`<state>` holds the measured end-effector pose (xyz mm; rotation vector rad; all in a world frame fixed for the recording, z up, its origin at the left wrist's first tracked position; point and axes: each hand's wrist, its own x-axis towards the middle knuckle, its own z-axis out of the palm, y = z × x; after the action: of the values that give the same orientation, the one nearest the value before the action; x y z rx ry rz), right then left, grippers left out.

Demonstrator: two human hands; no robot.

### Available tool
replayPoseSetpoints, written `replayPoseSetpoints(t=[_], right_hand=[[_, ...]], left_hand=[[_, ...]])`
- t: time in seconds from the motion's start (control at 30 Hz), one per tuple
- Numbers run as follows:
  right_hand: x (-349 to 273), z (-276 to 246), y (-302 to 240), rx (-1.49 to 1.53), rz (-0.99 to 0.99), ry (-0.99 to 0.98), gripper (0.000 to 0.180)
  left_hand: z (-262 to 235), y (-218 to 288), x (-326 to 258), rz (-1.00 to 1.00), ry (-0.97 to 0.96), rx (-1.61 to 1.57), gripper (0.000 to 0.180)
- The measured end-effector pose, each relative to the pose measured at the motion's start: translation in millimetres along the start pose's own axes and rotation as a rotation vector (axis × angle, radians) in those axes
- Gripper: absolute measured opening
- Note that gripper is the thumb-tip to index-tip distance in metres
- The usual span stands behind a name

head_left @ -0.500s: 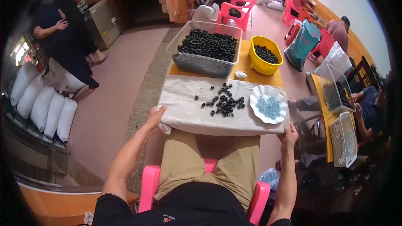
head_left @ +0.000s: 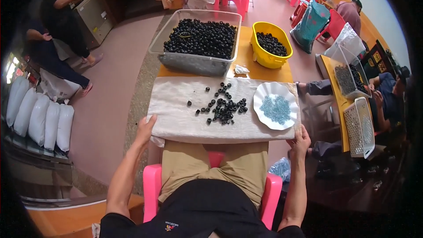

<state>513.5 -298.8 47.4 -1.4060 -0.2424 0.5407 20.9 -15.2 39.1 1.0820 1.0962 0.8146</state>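
Head view: wooden table (head_left: 245,39), near part already covered.
Cloth (head_left: 174,101): laid out.
Clear tub (head_left: 194,64), yellow basin (head_left: 268,61): hold most black beads (head_left: 225,111).
White dish (head_left: 259,113): on cloth, blue beads (head_left: 275,109) inside.
Left hand (head_left: 146,128), right hand (head_left: 299,141): gripping cloth's near corners.
Black beads: some mid-cloth, all loose.

Black short-sleeved T-shirt (head_left: 207,200), small orange-red emblem (head_left: 169,228), pale lettering (head_left: 172,224) on chest. Khaki trousers (head_left: 185,163), creased at lap. Left hand (head_left: 144,130), right hand (head_left: 300,142) bare.
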Motion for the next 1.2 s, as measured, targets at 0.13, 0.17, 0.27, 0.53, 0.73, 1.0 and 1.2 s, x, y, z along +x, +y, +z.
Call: replayPoseSetpoints(t=[0.13, 0.17, 0.27, 0.53, 0.73, 1.0, 1.2], right_hand=[[-3.3, 5.7, -4.5, 0.067, 0.009, 0.026, 0.036], [-2.3, 3.7, -2.7, 0.059, 0.007, 0.02, 0.036], [-1.8, 3.2, -3.5, 0.053, 0.007, 0.038, 0.037], [0.3, -1.7, -1.7, 0.033, 0.017, 0.043, 0.038], [-3.3, 5.5, -2.1, 0.055, 0.007, 0.093, 0.04], [-3.6, -1.1, 1.3, 0.068, 0.017, 0.048, 0.039], [-13.0, 12.4, -6.4, 0.037, 0.009, 0.11, 0.041]], left_hand=[[0.7, 10.8, -4.2, 0.0, 0.023, 0.097, 0.04], [1.9, 13.0, -5.1, -0.007, 0.039, 0.117, 0.04], [5.1, 14.7, -5.4, -0.01, -0.007, 0.044, 0.04], [0.3, 17.6, -4.0, 0.008, 0.01, 0.164, 0.041], [-1.5, 18.6, -3.7, -0.029, 0.019, 0.151, 0.039], [7.2, 35.0, -10.3, -0.004, 0.03, 0.224, 0.044], [-5.9, 33.3, -6.3, -0.035, 0.068, 0.477, 0.039]])
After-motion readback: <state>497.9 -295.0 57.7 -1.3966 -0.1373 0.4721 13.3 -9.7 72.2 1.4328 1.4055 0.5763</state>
